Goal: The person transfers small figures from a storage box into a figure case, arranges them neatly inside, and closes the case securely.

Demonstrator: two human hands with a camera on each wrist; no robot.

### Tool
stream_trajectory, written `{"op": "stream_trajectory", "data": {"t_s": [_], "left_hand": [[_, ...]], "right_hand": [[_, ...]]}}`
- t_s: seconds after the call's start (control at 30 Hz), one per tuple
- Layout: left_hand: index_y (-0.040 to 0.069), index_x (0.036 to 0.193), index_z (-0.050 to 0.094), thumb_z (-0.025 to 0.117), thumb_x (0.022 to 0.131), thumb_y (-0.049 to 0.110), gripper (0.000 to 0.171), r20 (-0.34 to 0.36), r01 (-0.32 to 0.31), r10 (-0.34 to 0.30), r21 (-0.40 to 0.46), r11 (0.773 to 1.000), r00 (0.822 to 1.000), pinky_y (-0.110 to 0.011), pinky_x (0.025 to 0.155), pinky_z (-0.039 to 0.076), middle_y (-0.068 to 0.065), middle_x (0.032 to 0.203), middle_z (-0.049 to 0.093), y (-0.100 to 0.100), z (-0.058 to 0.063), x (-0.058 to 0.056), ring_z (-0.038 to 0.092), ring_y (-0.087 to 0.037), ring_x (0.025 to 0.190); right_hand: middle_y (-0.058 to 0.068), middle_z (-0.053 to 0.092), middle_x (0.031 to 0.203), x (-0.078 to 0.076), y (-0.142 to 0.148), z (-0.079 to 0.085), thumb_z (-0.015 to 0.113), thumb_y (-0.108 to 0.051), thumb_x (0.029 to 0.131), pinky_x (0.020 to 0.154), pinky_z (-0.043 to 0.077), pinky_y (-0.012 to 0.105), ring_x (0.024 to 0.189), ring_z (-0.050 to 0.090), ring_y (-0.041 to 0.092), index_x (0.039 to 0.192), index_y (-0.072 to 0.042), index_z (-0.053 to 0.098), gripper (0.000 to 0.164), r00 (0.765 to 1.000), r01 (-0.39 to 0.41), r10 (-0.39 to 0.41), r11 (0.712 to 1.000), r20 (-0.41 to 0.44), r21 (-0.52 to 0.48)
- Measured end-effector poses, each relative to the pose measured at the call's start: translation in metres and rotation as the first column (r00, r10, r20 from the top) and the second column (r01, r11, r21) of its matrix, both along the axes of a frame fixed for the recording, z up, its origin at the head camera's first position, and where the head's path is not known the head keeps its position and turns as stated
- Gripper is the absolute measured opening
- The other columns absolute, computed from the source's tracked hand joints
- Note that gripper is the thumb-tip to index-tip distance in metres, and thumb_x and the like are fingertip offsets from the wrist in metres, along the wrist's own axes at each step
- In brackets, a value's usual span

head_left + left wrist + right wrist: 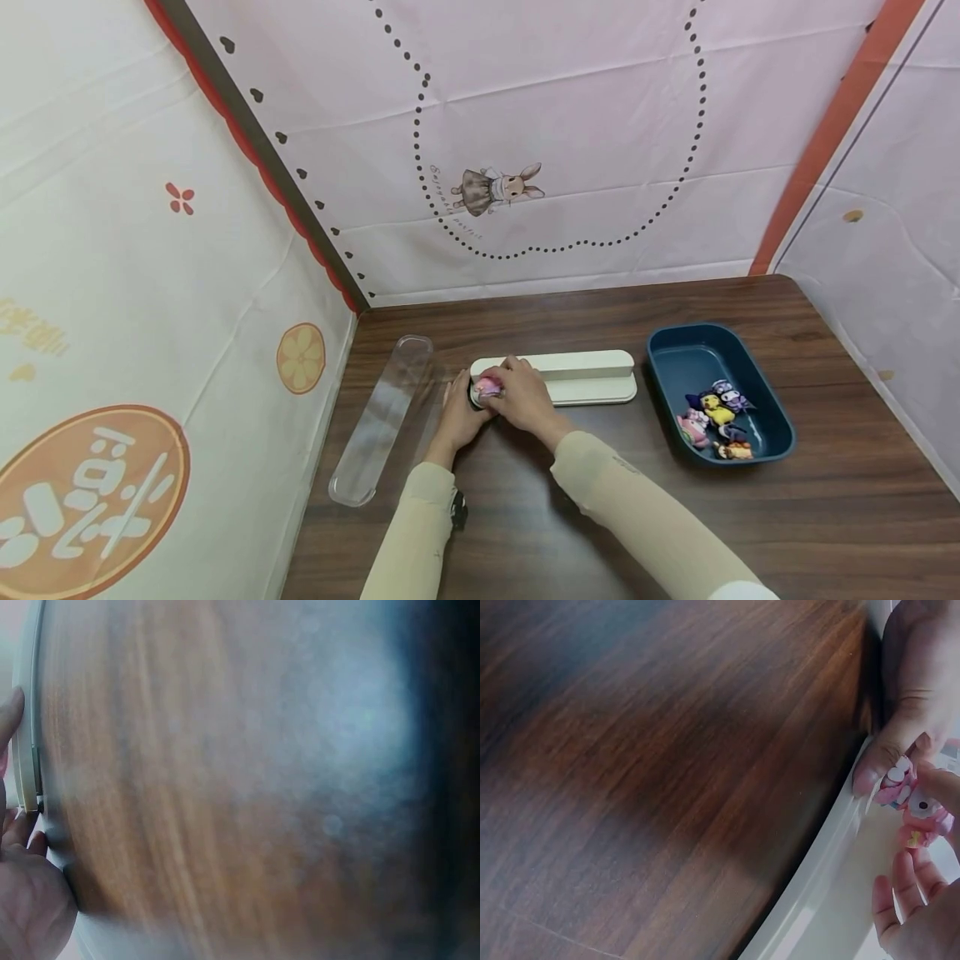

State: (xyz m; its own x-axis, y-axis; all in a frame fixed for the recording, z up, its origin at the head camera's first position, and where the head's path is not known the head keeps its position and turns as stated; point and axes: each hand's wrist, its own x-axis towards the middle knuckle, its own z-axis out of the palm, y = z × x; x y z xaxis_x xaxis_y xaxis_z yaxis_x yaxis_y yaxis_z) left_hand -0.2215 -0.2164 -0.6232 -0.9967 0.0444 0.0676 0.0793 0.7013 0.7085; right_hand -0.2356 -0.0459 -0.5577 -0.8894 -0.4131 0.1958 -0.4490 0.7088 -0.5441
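A pink figurine (487,387) with white ears or trim sits at the left end of a long white stepped base (592,387). My right hand (523,396) pinches the figurine between thumb and finger just over the base; in the right wrist view its other fingers (907,889) are spread. My left hand (459,417) grips the left end of the base, its thumb (881,761) on the front edge beside the figurine (922,806). In the left wrist view the base edge (28,765) and the left hand (34,907) show only at the far left.
A clear plastic cover (382,421) lies slantwise on the wooden table (517,525) at the left. To the right stands a dark blue tray (682,358) holding several small figurines (716,408). Printed cloth (600,150) walls the table's back and sides.
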Motion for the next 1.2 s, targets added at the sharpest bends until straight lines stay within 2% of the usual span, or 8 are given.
{"op": "stream_trajectory", "data": {"t_s": [0.17, 0.4, 0.77, 1.0, 1.2], "left_hand": [[0.0, 0.158, 0.036, 0.086, 0.076, 0.019, 0.098, -0.014, 0.001, -0.001, 0.007, 1.0, 1.0, -0.059, 0.131, 0.012, -0.023, 0.16, 0.044, 0.0, 0.001, 0.0, 0.031, -0.04, 0.155], [0.0, 0.158, 0.035, 0.085, 0.078, 0.019, 0.097, -0.003, 0.002, -0.002, -0.003, 1.0, 1.0, -0.058, 0.131, 0.011, -0.023, 0.16, 0.043, 0.001, 0.001, -0.001, 0.029, -0.039, 0.156], [-0.001, 0.157, 0.036, 0.085, 0.078, 0.019, 0.095, -0.018, 0.008, -0.008, 0.015, 1.0, 1.0, -0.061, 0.13, 0.012, -0.024, 0.159, 0.045, 0.0, 0.001, 0.0, 0.03, -0.041, 0.155], [0.002, 0.16, 0.033, 0.085, 0.081, 0.018, 0.095, 0.012, 0.003, -0.003, 0.007, 1.0, 1.0, -0.057, 0.132, 0.008, -0.022, 0.162, 0.041, 0.0, 0.001, 0.0, 0.027, -0.037, 0.158], [-0.002, 0.158, 0.035, 0.086, 0.08, 0.022, 0.096, -0.005, 0.002, -0.002, 0.027, 1.0, 1.0, -0.059, 0.131, 0.01, -0.025, 0.16, 0.043, 0.0, 0.001, 0.0, 0.029, -0.041, 0.156]], "right_hand": [[0.005, 0.063, 0.111, 0.0, -0.006, -0.001, 0.087, -0.033, 0.084, 0.09, 0.052, 0.046, 0.105, 0.059, 0.027, 0.123, -0.024, 0.074, 0.042, 1.0, 0.012, -0.012, 0.998, 0.001, 0.061], [0.004, 0.062, 0.112, 0.0, -0.011, -0.003, 0.087, -0.03, 0.083, 0.089, 0.051, 0.046, 0.105, 0.059, 0.027, 0.122, -0.025, 0.074, 0.042, 0.999, 0.043, -0.04, 0.995, -0.03, 0.095], [0.005, 0.061, 0.111, 0.0, -0.012, -0.009, 0.091, -0.029, 0.078, 0.084, 0.051, 0.045, 0.103, 0.059, 0.028, 0.119, -0.025, 0.073, 0.045, 0.995, 0.058, -0.05, 0.994, -0.088, 0.097], [0.006, 0.061, 0.113, -0.001, -0.012, -0.009, 0.092, -0.028, 0.077, 0.085, 0.052, 0.045, 0.104, 0.059, 0.028, 0.122, -0.024, 0.072, 0.049, 0.996, 0.055, -0.048, 0.994, -0.076, 0.095], [0.007, 0.061, 0.116, -0.001, -0.004, -0.006, 0.091, -0.02, 0.076, 0.09, 0.053, 0.047, 0.109, 0.061, 0.03, 0.129, -0.022, 0.07, 0.057, 0.999, 0.035, -0.032, 0.996, -0.038, 0.083]]}}
